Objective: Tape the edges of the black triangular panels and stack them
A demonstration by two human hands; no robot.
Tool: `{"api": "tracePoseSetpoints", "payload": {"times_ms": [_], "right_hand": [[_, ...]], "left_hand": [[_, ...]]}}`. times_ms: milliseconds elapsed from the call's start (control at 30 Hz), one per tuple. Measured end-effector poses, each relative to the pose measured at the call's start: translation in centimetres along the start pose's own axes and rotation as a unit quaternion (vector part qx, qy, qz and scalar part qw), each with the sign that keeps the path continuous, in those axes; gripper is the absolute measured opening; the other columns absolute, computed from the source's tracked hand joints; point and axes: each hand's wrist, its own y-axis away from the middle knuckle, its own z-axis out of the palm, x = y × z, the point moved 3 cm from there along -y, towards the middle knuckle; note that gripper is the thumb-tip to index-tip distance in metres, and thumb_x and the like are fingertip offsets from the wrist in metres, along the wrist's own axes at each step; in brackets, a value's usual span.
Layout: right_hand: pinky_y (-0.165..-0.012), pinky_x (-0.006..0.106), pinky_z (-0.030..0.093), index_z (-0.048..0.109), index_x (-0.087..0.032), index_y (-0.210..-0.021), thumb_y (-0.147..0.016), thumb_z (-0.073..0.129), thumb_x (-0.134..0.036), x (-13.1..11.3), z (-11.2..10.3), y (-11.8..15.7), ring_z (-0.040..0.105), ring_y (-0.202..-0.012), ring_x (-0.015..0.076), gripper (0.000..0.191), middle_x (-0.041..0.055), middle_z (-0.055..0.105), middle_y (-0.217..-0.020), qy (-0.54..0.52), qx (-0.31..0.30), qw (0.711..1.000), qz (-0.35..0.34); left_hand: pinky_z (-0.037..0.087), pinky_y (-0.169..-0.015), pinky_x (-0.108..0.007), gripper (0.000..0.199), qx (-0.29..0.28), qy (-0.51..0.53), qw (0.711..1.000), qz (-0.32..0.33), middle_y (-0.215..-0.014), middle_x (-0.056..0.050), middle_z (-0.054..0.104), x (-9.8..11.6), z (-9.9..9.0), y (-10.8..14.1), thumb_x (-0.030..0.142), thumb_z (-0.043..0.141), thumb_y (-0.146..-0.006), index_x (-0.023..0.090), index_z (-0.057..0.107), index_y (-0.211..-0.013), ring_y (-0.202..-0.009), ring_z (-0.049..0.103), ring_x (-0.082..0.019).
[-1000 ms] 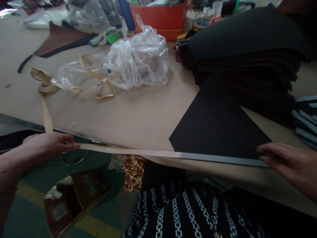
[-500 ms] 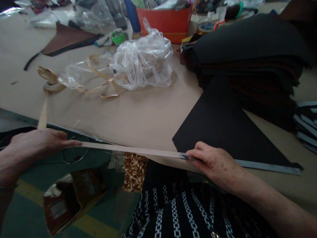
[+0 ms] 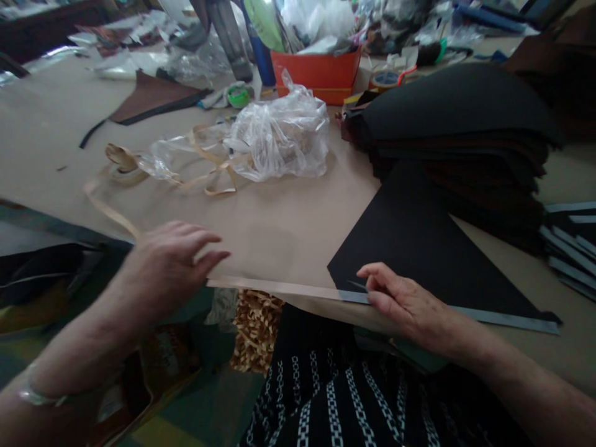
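Note:
My left hand (image 3: 170, 264) is open above the table's front edge, thumb and fingers apart. A pale narrow strip (image 3: 279, 287) runs along that edge, its left end lying loose just below my left fingers. My right hand (image 3: 395, 301) is closed around a small tool with a thin pointed tip (image 3: 357, 285), most of it hidden in the fingers. It rests at the lower edge of a black triangular sheet (image 3: 405, 242), over the strip's right end. A light grey band (image 3: 507, 319) continues along the sheet's lower edge. Another length of cream tape (image 3: 112, 214) trails behind my left hand.
A tape roll (image 3: 125, 171) lies beside a clear plastic bag (image 3: 284, 133). Behind stands a red box (image 3: 316, 71). A thick stack of dark sheets (image 3: 456, 112) is at right, grey-edged pieces (image 3: 572, 248) beyond. Below the edge hangs a tan bunch (image 3: 258, 329).
My left hand has let go of the strip and moved right and slightly up, its fingers opening. The strip's left end now lies at the table edge. My right hand has barely moved.

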Motion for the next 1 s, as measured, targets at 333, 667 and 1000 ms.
{"api": "tracePoseSetpoints", "payload": {"times_ms": [333, 667, 1000], "right_hand": [[-0.064, 0.023, 0.041, 0.062, -0.019, -0.080, -0.086, 0.051, -0.026, -1.5, 0.3, 0.0, 0.052, -0.070, 0.0117, 0.014, -0.0003, 0.057, -0.075, -0.142, 0.108, 0.983, 0.049], [-0.051, 0.022, 0.035, 0.061, -0.018, -0.107, -0.079, 0.053, -0.019, -0.8, 3.1, -0.9, 0.048, -0.052, 0.0091, 0.030, -0.0045, 0.055, -0.060, -0.108, 0.069, 0.987, 0.097], [-0.060, 0.027, 0.040, 0.056, -0.019, -0.117, -0.083, 0.051, -0.019, -1.1, 3.7, -1.1, 0.059, -0.063, 0.0147, 0.035, 0.0011, 0.065, -0.072, 0.046, 0.065, 0.994, 0.071]], "left_hand": [[0.033, -0.069, -0.036, 0.009, -0.119, 0.003, 0.983, 0.141, -0.084, -0.006, 0.064, 14.2, 7.6, -0.5, 0.016, 0.049, -0.084, 0.020, 0.058, -0.083, -0.078, 0.054, -0.024], [0.023, -0.063, -0.035, 0.012, -0.143, -0.003, 0.979, 0.144, -0.063, -0.004, 0.064, 14.3, 7.0, -1.9, 0.021, 0.056, -0.080, 0.019, 0.057, -0.068, -0.062, 0.053, -0.021], [0.024, -0.063, -0.036, 0.014, -0.148, 0.017, 0.974, 0.168, -0.055, -0.003, 0.060, 13.9, 7.1, -2.1, 0.014, 0.057, -0.074, 0.019, 0.056, -0.061, -0.059, 0.051, -0.020]]}}
